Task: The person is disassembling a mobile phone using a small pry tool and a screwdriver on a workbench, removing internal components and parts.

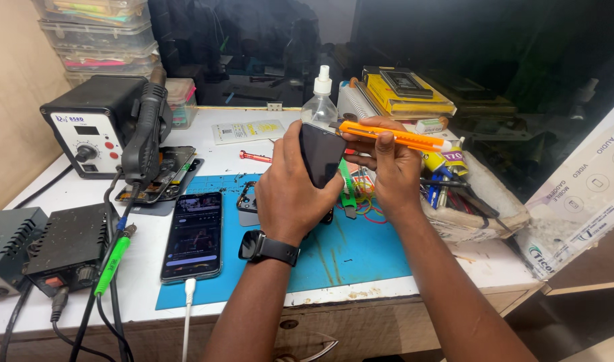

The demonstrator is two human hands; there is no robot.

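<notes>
My left hand [290,188] grips a dark phone [322,153] upright above the blue work mat [347,255], its glossy face turned toward me. A black smartwatch [268,249] sits on that wrist. My right hand [387,164] holds an orange utility knife [394,137] level, with its tip at the phone's upper right edge. Both hands hover over the middle of the bench, close together.
A lit phone [194,234] lies charging on the mat's left side. Left stand a hot-air station [96,127], a soldering unit [69,248] and an opened phone [161,175]. A clear squeeze bottle [320,100], yellow boxes [404,94] and a tray of tools [468,201] crowd the back and right.
</notes>
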